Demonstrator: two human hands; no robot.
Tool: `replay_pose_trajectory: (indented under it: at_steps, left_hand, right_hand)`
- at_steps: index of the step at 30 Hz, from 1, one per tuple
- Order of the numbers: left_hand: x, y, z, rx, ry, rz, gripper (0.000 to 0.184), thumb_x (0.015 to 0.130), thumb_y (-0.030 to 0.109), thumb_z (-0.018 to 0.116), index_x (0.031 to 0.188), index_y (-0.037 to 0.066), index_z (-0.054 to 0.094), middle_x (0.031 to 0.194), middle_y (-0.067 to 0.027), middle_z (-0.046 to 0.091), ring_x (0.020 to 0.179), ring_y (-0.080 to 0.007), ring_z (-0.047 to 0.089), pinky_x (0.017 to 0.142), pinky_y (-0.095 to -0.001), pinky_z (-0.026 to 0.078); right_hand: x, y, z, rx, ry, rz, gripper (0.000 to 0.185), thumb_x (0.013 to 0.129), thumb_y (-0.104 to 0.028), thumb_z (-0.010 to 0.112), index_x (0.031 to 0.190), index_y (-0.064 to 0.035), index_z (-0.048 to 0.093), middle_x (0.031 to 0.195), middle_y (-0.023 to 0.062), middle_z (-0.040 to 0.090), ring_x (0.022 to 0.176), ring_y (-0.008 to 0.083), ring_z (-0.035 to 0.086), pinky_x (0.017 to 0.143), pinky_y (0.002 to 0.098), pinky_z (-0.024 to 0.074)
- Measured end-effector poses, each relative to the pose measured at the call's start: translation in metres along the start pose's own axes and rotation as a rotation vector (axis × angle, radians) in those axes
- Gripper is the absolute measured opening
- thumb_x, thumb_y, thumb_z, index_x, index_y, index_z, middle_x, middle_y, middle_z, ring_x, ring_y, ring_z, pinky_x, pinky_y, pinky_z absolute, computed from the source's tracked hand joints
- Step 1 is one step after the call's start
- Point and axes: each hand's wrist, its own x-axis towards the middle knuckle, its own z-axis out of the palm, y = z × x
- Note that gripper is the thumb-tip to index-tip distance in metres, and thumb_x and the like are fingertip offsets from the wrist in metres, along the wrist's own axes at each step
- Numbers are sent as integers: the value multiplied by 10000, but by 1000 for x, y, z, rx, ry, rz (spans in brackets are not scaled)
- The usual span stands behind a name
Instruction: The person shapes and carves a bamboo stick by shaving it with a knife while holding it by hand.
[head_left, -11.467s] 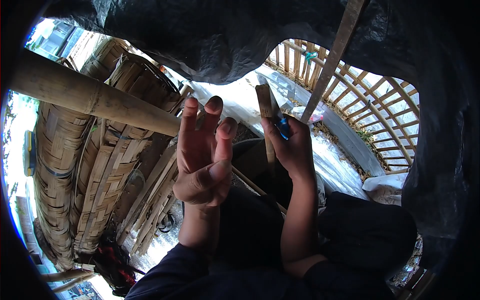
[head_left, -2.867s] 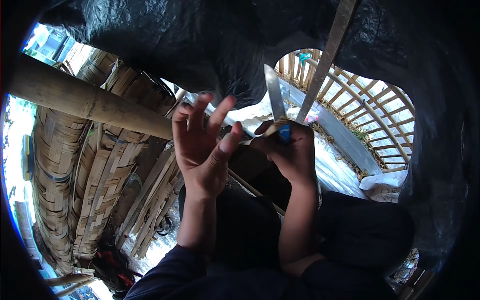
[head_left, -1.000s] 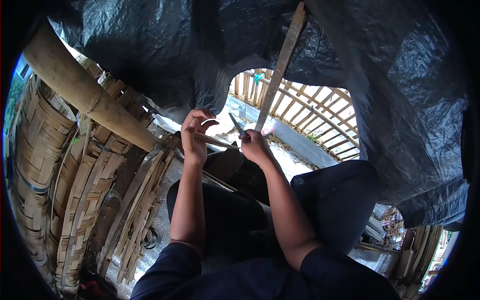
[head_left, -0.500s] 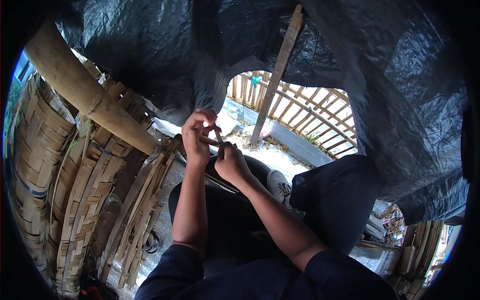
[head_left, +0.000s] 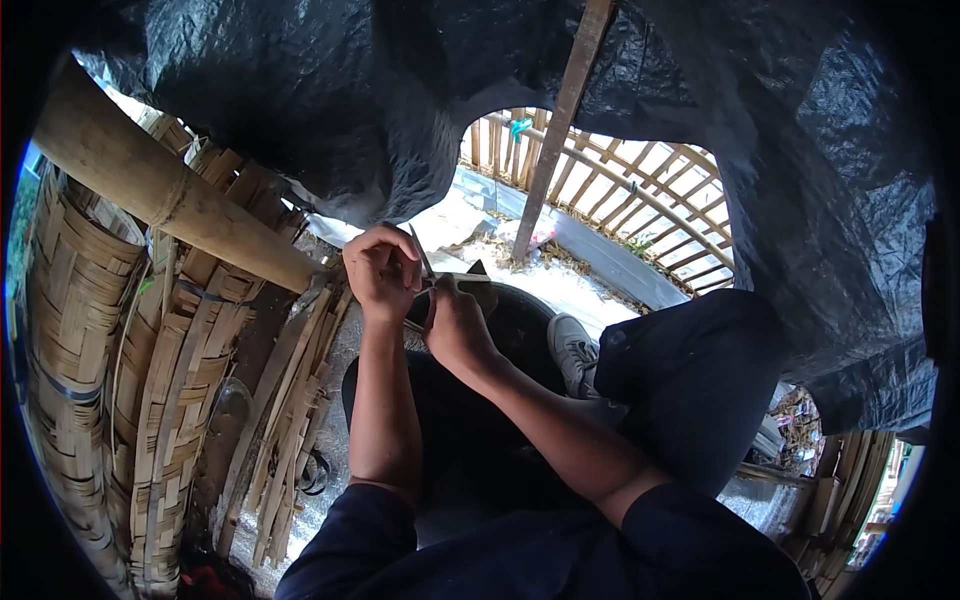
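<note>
The grip of the right hand [head_left: 458, 325] is closed on a knife [head_left: 420, 250] beside a pale strip [head_left: 473, 277] near mid-frame, the left hand [head_left: 383, 272] curls, its hold hidden, and the strip's worked and unworked lengths are indistinguishable.

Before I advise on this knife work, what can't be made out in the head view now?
All in the head view:
Knife: handle hidden by the right hand.
Left hand: curled fingers hide any hold on the strip.
Bamboo pole: upper end lost at the dark left edge.
</note>
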Motion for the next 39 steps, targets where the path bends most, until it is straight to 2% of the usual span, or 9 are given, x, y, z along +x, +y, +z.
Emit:
replay_pose_trajectory:
  at_steps: [6, 9, 15, 21, 26, 30, 34, 38, 39]
  left_hand:
    - [11, -5, 24, -20, 105, 123, 395, 1000, 378, 348, 917, 14, 476, 515, -86, 463, 376, -135, 438, 369, -240, 366]
    - [10, 1, 43, 93, 205, -41, 310, 988, 341, 350, 1075, 58, 440, 471, -35, 398, 326, -103, 311, 379, -231, 344]
    - [7, -5, 42, 49, 202, 34, 420, 994, 385, 362, 1095, 0, 499, 432, 26, 333, 337, -46, 259, 360, -226, 182]
    - [10, -8, 37, 5, 197, 73, 410, 955, 383, 402, 1045, 1, 518, 480, 46, 281, 404, -45, 233, 420, -231, 171]
    - [14, -11, 14, 22, 230, 102, 441, 930, 456, 432, 993, 29, 523, 547, 59, 220, 482, -47, 181, 472, -243, 173]
    - [28, -5, -32, -113, 414, 19, 322, 941, 418, 443, 969, 119, 557, 576, 51, 199, 492, -70, 195, 477, -247, 180]
    - [34, -7, -88, -155, 446, 62, 294, 935, 363, 406, 975, 118, 566, 547, 37, 230, 469, -86, 201, 451, -253, 187]
    - [37, -19, -104, -163, 439, 81, 266, 920, 331, 422, 941, 116, 577, 521, 39, 214, 453, -89, 191, 441, -260, 178]
    - [38, -24, -101, -173, 411, 87, 238, 907, 304, 441, 922, 115, 584, 510, 38, 215, 444, -89, 182, 432, -261, 169]
  right_hand:
    - [13, -6, -15, -18, 62, -30, 198, 780, -3, 566, 927, 84, 466, 704, 310, 594, 768, 459, 633, 661, 486, 524]
    - [23, -2, -25, 21, 56, -56, 245, 784, -52, 598, 930, 111, 489, 718, 303, 604, 768, 448, 640, 655, 475, 525]
    - [26, 3, -37, 22, -10, -44, 286, 807, -104, 588, 945, 134, 511, 801, 326, 613, 791, 441, 643, 672, 478, 520]
    - [16, -22, -55, 118, -64, -9, 263, 797, -108, 595, 948, 103, 560, 878, 320, 618, 890, 446, 623, 771, 478, 503]
    - [23, -2, -40, -38, -17, 54, 237, 929, -132, 431, 915, 69, 556, 817, 324, 603, 835, 481, 597, 729, 526, 475]
    - [21, 5, -31, -60, 141, 47, 305, 919, -251, 514, 909, 52, 550, 777, 298, 621, 768, 452, 632, 687, 494, 506]
    - [3, -23, -32, 64, -134, -110, 472, 828, -342, 686, 918, 70, 475, 828, 239, 615, 781, 380, 651, 676, 420, 514]
    - [-30, -45, -16, 70, -258, -312, 878, 714, -438, 785, 1161, 177, 344, 1044, 378, 531, 993, 473, 584, 859, 453, 488]
    - [-37, -46, -8, 13, -218, -378, 845, 679, -454, 810, 1098, 130, 365, 987, 320, 535, 935, 431, 591, 822, 436, 492]
